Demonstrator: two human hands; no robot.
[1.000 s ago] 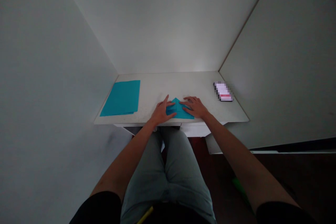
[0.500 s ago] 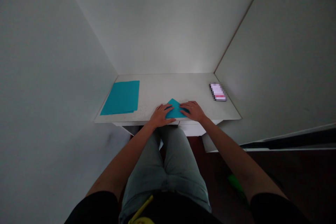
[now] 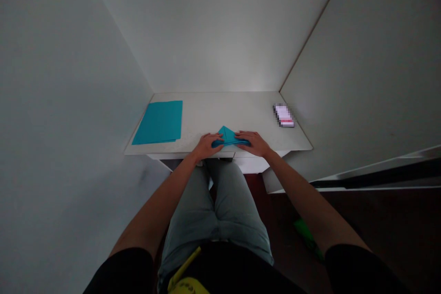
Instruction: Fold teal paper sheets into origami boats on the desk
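A folded sheet of blue paper (image 3: 227,135) lies near the front edge of the white table, its pointed top facing the wall. Its lower edge is turned up into a narrow strip. My left hand (image 3: 207,146) grips the paper's left end, thumb at the front and fingers over the top. At the right end, my right hand (image 3: 254,143) is closed on the paper in the same way. Both hands cover the outer corners of the paper.
A stack of flat blue sheets (image 3: 159,122) lies on the table's left side. A phone (image 3: 284,115) with a blurred screen rests at the right. White walls enclose the table (image 3: 206,109) at the back and sides. Something green (image 3: 306,234) is on the dark floor.
The paper's lower edge, flat before, is now lifted and folded up into a strip. My hands have gone from lying on the paper to gripping its two ends.
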